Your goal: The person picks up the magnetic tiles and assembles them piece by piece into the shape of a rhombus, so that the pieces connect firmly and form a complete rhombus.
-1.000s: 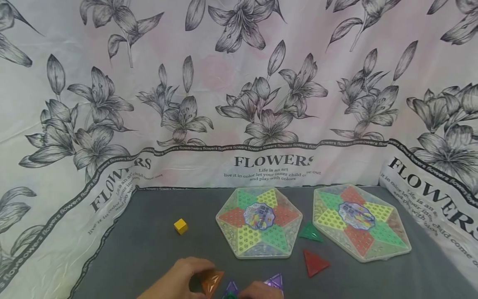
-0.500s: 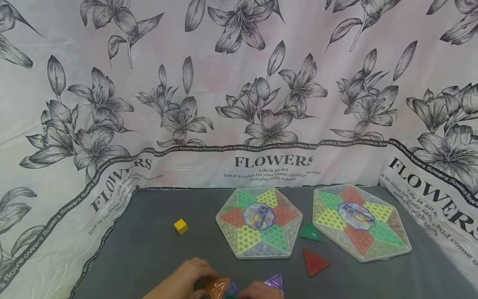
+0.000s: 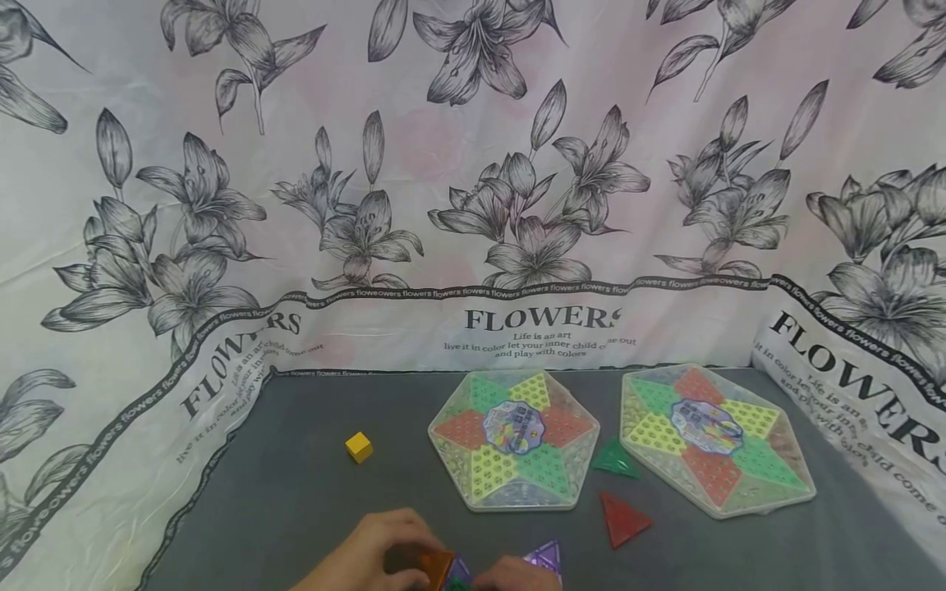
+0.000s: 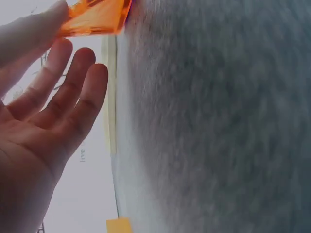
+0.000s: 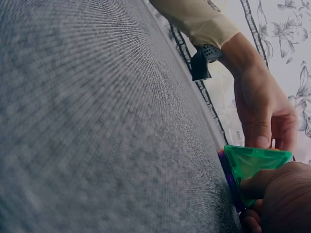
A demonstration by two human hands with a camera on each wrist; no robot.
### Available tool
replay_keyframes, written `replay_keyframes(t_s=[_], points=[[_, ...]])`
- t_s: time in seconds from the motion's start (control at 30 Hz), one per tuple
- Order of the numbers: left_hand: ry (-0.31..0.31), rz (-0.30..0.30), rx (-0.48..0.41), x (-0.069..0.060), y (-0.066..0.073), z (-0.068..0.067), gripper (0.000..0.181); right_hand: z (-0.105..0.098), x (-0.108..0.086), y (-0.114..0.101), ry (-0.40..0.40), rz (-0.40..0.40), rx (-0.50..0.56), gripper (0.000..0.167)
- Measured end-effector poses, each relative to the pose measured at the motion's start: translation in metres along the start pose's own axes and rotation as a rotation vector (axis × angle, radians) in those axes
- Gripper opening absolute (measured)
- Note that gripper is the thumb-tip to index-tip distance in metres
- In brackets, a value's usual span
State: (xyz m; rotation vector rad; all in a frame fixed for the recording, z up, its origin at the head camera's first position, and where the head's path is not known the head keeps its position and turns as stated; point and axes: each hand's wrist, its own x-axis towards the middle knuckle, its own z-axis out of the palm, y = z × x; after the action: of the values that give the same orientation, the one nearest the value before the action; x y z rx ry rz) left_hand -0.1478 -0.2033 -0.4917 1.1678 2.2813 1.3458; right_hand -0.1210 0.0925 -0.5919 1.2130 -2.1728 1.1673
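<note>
My left hand pinches an orange translucent triangular magnetic tile between thumb and fingers; the other fingers spread free in the left wrist view. The orange tile stands steeply beside a small purple tile, seemingly touching it. Close by on the right, my right hand grips a green triangular magnetic tile, thumb against its face. Purple edging shows along the green tile's lower side, against the table. Another purple tile lies just past the right hand, which is partly cut off by the head view's bottom edge.
A yellow cube sits at the left. Two hexagonal Chinese checkers boards lie at the back. A green triangle and a red triangle rest near them. Flower-printed cloth borders the grey table.
My left hand has moved right, bringing the orange tile from apart to beside the purple one. The tile has tipped from a slant to a steeper stance. My right hand stays almost still.
</note>
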Motion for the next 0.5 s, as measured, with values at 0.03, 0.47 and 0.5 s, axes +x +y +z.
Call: replay_keyframes(t_s=[0.03,0.47,0.5], points=[[-0.006,0.002,-0.028,0.001,0.000,0.001,0.028,0.000,0.000,0.000,0.000,0.006,0.002,0.025],[-0.105,-0.060,-0.235,0.001,-0.070,0.031,0.044,-0.003,0.005,-0.011,0.029,0.068,0.061,0.024],[-0.103,-0.058,-0.229,0.001,-0.076,0.033,0.043,-0.003,0.005,-0.011,0.027,0.081,0.059,0.025]])
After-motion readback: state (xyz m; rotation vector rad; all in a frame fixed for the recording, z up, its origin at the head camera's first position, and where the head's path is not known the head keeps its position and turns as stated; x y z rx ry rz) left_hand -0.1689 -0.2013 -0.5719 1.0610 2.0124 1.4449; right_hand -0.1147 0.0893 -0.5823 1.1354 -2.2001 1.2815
